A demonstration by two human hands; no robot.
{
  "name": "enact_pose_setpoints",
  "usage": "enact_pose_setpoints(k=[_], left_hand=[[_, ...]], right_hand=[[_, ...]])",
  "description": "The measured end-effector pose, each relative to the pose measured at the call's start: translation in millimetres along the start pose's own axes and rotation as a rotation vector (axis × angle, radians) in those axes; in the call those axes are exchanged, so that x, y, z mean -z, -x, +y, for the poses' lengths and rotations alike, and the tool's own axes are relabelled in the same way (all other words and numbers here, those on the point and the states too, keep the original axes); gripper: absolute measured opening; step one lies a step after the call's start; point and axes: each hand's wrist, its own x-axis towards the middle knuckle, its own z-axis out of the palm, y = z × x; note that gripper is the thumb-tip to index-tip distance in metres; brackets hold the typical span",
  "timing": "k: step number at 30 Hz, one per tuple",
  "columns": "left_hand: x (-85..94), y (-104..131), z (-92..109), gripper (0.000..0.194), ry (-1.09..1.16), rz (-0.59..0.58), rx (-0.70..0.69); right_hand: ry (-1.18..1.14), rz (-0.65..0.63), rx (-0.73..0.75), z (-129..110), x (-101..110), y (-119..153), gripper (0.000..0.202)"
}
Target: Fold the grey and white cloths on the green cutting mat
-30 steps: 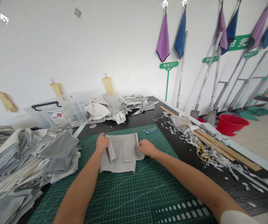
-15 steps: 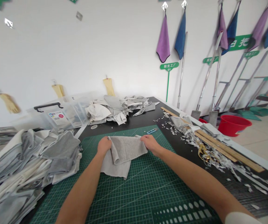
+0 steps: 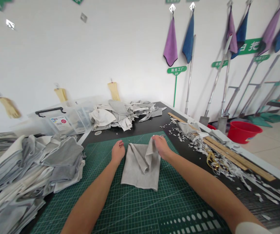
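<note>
While the right hand [image 3: 162, 147] pinches a gray cloth [image 3: 140, 178], spread below but bunched above, the left hand [image 3: 118, 152] hovers alongside, fingers loosely curled, empty.

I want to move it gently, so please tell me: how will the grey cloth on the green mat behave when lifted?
The grey cloth is probably floppy, since it sags in folds below the right hand. It looks thin, so likely light for its size. It should not break.
</note>
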Motion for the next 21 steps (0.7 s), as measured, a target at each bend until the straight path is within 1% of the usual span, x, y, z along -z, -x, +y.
enact_pose_setpoints(k=[2,3,4,7,8,9,10,11,12,14,16,17,19,21], left_hand=[[6.2,4,5,0.045,-0.055,-0.037,-0.119],[7.8,6,7,0.045,-0.106,-0.088,-0.21],[8.1,9,10,0.047,-0.182,-0.168,-0.318],[3.6,19,16,0.065,-0.498,-0.501,-0.674],[1.0,22,17,0.07,-0.592,-0.588,-0.754],[-1.8,25,18,0.071,-0.653,-0.639,-0.799],[-4.3,27,19,0.066,-0.694,-0.655,-0.829],[-6.5,29,19,0.056,-0.713,-0.637,-0.851],[-8.2,29,19,0.043,-0.701,-0.588,-0.86],[-9.6,27,19,0.024,-0.618,-0.445,-0.84],[-7.7,21,18,0.016,-0.525,-0.303,-0.785],[-5.3,18,17,0.014,-0.493,-0.25,-0.759],[2.0,12,15,0.011,-0.466,-0.191,-0.73],[11.7,9,13,0.011,-0.445,-0.159,-0.714]], right_hand=[[-0.019,0.014,0.0,-1,1,-1,0.02],[-0.029,0.016,0.0,-2,1,-2,0.02],[-0.038,0.016,-0.002,-3,1,-2,0.019],[-0.06,0.011,-0.013,-7,3,-3,0.018],[-0.065,0.01,-0.02,-7,4,-4,0.017],[-0.069,0.009,-0.029,-8,4,-4,0.016],[-0.072,0.006,-0.039,-9,5,-4,0.016],[-0.073,0.002,-0.05,-9,7,-5,0.015],[-0.073,-0.005,-0.06,-9,8,-5,0.015],[-0.067,-0.016,-0.077,-10,10,-6,0.014],[-0.054,-0.019,-0.088,-11,12,-7,0.014],[-0.044,-0.019,-0.091,-12,13,-7,0.013],[-0.021,-0.026,-0.099,-13,15,-5,0.012],[0.01,-0.043,-0.112,-12,19,-1,0.01]])
